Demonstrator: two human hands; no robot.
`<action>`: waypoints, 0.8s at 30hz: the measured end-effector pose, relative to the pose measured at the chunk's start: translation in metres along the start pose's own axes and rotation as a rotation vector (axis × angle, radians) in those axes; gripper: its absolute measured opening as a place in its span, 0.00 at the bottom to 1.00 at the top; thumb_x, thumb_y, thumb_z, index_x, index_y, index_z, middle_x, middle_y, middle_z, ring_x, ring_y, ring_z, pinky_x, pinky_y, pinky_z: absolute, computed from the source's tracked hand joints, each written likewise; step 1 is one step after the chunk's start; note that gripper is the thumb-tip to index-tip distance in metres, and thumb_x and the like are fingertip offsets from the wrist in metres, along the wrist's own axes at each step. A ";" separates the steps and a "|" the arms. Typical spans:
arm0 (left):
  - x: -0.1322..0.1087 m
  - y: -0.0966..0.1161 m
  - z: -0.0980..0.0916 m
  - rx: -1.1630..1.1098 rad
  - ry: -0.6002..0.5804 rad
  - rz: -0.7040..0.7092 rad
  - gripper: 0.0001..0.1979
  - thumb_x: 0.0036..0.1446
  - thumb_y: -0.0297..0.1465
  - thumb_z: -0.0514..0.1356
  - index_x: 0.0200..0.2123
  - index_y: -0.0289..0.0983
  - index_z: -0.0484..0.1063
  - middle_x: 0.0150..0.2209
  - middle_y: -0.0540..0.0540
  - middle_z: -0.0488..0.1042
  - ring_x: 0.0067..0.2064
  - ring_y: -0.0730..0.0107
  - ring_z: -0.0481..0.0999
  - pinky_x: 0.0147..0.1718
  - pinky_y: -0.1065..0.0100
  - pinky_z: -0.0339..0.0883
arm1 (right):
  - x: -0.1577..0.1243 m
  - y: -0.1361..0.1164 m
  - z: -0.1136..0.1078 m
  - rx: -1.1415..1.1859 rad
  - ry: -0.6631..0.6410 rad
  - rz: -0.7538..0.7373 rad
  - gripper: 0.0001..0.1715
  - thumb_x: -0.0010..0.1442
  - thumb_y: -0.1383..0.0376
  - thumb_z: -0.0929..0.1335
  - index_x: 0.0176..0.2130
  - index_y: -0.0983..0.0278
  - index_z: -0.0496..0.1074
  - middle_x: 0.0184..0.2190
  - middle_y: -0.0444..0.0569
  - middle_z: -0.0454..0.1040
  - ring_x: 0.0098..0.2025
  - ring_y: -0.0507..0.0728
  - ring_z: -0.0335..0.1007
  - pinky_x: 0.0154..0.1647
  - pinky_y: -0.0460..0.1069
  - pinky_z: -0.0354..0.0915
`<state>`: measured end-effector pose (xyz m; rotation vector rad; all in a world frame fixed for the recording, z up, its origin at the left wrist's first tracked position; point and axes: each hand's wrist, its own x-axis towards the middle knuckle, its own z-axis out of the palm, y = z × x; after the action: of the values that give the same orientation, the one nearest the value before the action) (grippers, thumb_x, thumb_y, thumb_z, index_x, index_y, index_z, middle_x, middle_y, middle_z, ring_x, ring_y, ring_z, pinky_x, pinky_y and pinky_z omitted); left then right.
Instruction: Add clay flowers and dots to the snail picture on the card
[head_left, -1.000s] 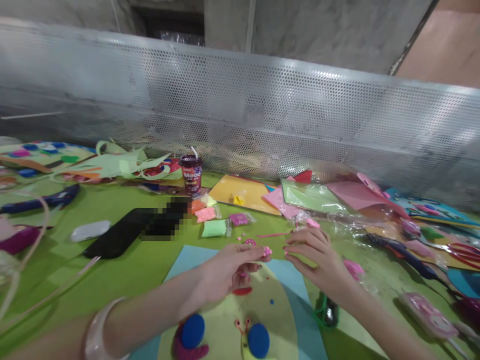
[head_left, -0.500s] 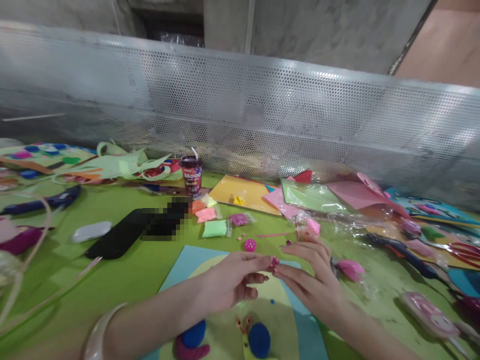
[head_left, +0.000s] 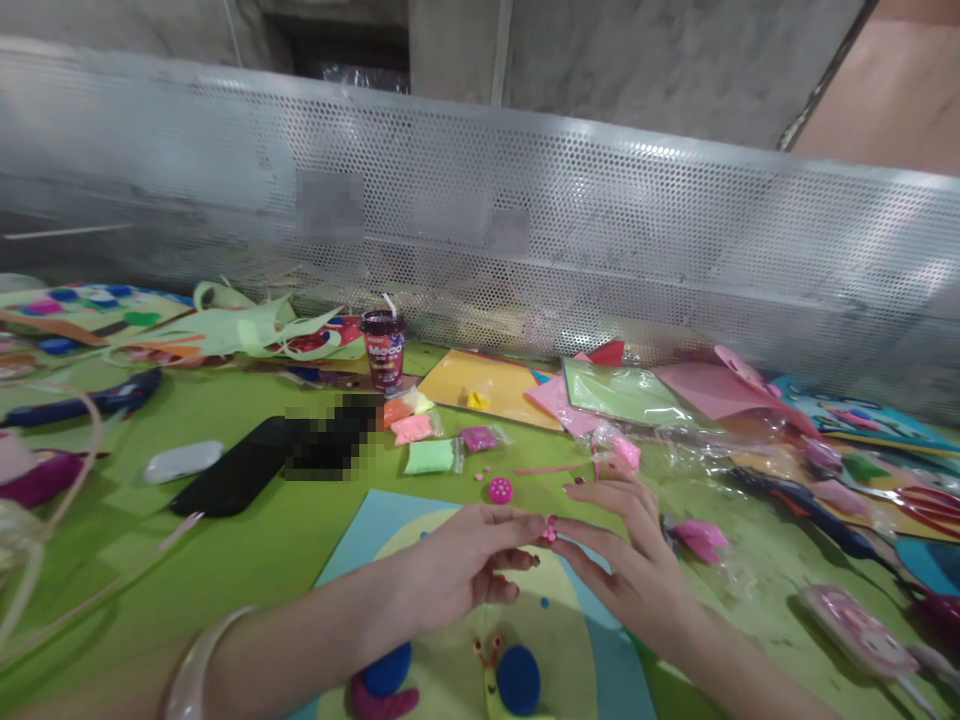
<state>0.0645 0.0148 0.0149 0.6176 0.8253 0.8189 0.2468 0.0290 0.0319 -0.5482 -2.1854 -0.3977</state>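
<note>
Over the craft sheet (head_left: 352, 545), my left hand (head_left: 457, 565) pinches a small pink clay piece (head_left: 550, 530) at its fingertips. From the other side my right hand (head_left: 637, 570) meets the same piece with thumb and index finger, its other fingers raised. The sheet is light blue with a pale yellow-green shape on it. Below the hands lies a snail figure with a blue clay shell (head_left: 518, 680) and a yellow body. Beside it, partly behind my left forearm, is a dark pink clay figure (head_left: 386, 702) with a blue shell. A pink dotted disc (head_left: 500, 490) sits beyond the sheet.
Several clay packets, including a green one (head_left: 430, 457), lie beyond the sheet. A drink cup (head_left: 384, 350) with a straw stands farther back. A black phone (head_left: 240, 470) and a white case (head_left: 184, 461) are on the left. Red-handled scissors (head_left: 930, 505) lie right, before a perforated metal panel (head_left: 480, 220).
The pink piece has turned slightly between my fingertips, and the right fingers have shifted a little. Everything on the table stays where it was.
</note>
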 end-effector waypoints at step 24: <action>-0.003 0.002 0.000 0.224 -0.014 0.080 0.15 0.41 0.39 0.68 0.29 0.35 0.73 0.24 0.52 0.67 0.24 0.78 0.64 0.20 0.75 0.57 | 0.000 0.006 -0.001 0.110 -0.103 0.065 0.09 0.57 0.66 0.68 0.40 0.58 0.71 0.42 0.50 0.71 0.45 0.59 0.65 0.49 0.59 0.61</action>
<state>0.0624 0.0138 0.0179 0.8582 0.8908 0.7994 0.2508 0.0334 0.0329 -0.5884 -2.2664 -0.2179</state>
